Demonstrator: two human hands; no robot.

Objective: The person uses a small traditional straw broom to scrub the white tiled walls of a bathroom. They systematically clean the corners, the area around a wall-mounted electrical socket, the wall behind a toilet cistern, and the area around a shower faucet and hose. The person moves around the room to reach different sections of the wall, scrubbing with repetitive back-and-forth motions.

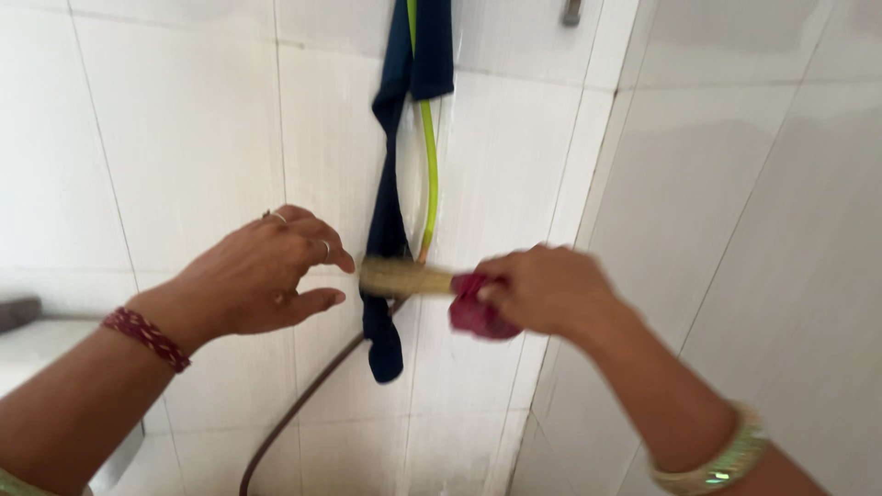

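My right hand (pixel 549 290) is closed around the dark red handle end (pixel 473 314) of a small straw broom (pixel 404 276), held level in front of a white tiled wall. The broom's pale bristle bundle points left. My left hand (pixel 266 274) is open beside it, fingers curled toward the bristle tip, a small gap apart. Rings show on the left fingers, a red woven band on the left wrist, and a green-gold bangle (pixel 717 464) on the right forearm.
A dark blue cloth (pixel 395 184) hangs down the tiled wall with a yellow-green hose (pixel 429 156) beside it. A brown hose (pixel 303 404) runs down to the lower left. The wall corner (pixel 597 184) lies right of the hands. A ledge (pixel 28 340) sits at left.
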